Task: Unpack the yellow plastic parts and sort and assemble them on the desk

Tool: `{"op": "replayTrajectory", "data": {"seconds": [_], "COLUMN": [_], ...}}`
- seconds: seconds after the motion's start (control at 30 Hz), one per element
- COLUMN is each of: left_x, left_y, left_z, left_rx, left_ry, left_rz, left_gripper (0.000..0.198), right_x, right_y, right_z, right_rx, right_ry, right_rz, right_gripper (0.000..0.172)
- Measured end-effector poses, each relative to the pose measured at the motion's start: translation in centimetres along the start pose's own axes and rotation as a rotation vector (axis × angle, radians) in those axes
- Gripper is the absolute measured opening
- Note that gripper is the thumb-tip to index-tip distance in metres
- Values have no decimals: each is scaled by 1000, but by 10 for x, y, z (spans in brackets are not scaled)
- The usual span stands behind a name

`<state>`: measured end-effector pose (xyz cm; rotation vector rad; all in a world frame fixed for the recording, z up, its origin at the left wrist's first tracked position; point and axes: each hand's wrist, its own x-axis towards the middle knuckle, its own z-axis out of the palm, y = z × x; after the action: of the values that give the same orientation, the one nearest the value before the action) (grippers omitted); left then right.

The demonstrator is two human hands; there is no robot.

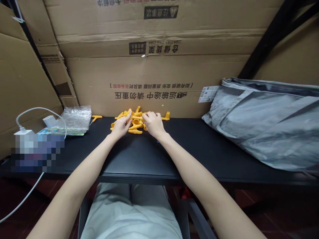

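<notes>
A pile of yellow plastic parts (135, 131) lies on the black table against the cardboard. Among them are curved pieces and a ring-shaped one. My left hand (120, 126) is at the pile's left side, with thumb and fingers closed on a yellow plastic piece (129, 114). At the right side, my right hand (154, 124) has its fingers curled down over a ridged yellow plastic part (137, 118) that spans the gap between my hands. Its fingertips are partly hidden. Just beyond my right hand, a yellow piece with an upright cup-like end (167, 115) sticks out.
A yellow T-shaped piece (96, 117) lies left of the pile. Further left are bubble wrap (77, 116) on flat packets, and a white charger (23, 132) with a cable. A large grey bag (264, 129) stands at right. Cardboard (149, 71) walls the back.
</notes>
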<state>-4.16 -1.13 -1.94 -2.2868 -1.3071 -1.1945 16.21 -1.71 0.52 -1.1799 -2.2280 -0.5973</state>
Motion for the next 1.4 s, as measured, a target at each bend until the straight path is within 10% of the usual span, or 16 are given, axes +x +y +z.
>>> {"op": "replayTrajectory", "data": {"seconds": [1.4], "left_x": [-4], "left_y": [6], "left_z": [5], "left_rx": [-58], "left_ry": [44], "left_rz": [41], "left_gripper": [48], "right_x": [-3], "right_y": [10], "right_z": [18], "right_rx": [275], "right_ry": [-76], "right_rz": [-8], "right_gripper": [27]}}
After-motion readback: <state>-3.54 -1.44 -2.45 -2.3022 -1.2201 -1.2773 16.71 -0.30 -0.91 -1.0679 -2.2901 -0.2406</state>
